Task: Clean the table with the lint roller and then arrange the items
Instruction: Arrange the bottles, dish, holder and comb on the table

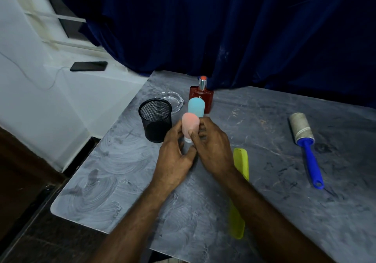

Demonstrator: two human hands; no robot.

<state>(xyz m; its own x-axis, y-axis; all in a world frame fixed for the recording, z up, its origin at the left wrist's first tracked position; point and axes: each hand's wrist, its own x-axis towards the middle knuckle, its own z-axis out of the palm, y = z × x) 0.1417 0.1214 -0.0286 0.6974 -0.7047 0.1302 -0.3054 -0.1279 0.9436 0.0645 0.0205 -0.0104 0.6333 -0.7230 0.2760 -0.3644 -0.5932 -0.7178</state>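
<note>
A pink squeeze bottle point(189, 124) stands upright on the grey table point(264, 132), cap down. My right hand point(211, 146) grips it with thumb in front and fingers behind. My left hand point(175, 156) curls against its left side, touching it. Just behind stands a blue squeeze bottle point(195, 107), and behind that a red perfume bottle point(201, 96). The lint roller point(306, 144) with a blue handle lies far right. A yellow-green comb point(240, 183) lies partly under my right forearm.
A black mesh pen cup point(156, 120) stands left of the bottles, with a clear glass ashtray point(169, 101) behind it. A dark blue curtain point(223, 28) hangs along the table's back edge. A black phone point(89, 66) rests on the white ledge at left.
</note>
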